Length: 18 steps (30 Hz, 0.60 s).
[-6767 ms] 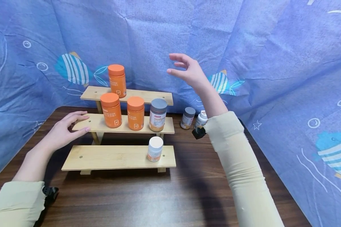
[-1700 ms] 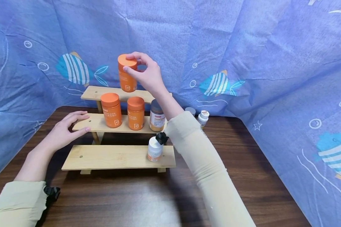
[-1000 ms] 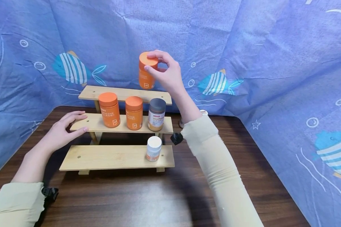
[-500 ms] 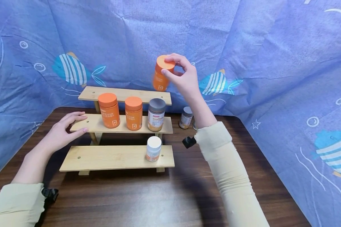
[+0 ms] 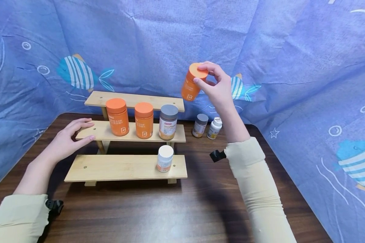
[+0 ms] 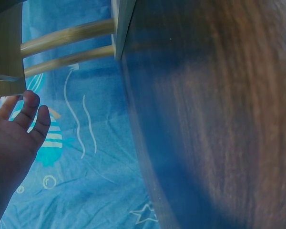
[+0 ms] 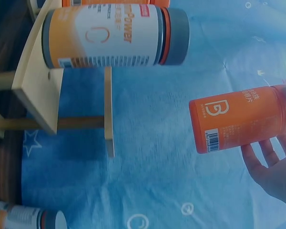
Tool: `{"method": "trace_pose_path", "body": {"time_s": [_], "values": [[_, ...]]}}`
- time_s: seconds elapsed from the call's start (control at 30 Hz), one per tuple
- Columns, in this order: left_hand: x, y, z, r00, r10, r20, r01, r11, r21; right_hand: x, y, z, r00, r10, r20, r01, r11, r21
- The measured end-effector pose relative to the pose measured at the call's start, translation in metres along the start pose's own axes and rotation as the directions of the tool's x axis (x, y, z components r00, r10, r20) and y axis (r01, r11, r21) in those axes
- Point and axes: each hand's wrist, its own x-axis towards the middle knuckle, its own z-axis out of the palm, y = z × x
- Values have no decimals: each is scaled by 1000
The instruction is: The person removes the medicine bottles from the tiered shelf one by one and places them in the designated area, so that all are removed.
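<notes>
My right hand holds an orange supplement bottle by its lid, thumb in front, in the air to the right of the top shelf. The bottle leans a little; the right wrist view shows its barcode side. My left hand grips the left end of the three-tier wooden stand at the middle shelf, thumb at the front corner. In the left wrist view, fingertips meet the shelf's end. Two orange bottles, one on the left and one in the middle, stand beside a grey-lidded bottle on that shelf.
A small white bottle stands on the bottom shelf's right side. Behind the stand's right end, a grey-lidded bottle and a white bottle stand on the dark wooden table. A blue fish-print cloth hangs around the table.
My right hand was empty at first, then took the orange bottle from the top shelf, lifted it and carried it rightward past the shelf's end. My left hand stays in place.
</notes>
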Motion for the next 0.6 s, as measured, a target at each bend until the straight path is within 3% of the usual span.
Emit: {"method": "trace_pose_path", "body": {"time_s": [0.3,0.6], "values": [[0,1,0,1000,-4,2,4,1000,1,-10,3,-21,1000,0,-22,0,1000,23],[0,0,0,1000,-9,12,9,1000,2,-16,28,-47,999,-6,-49,7,1000,9]]}}
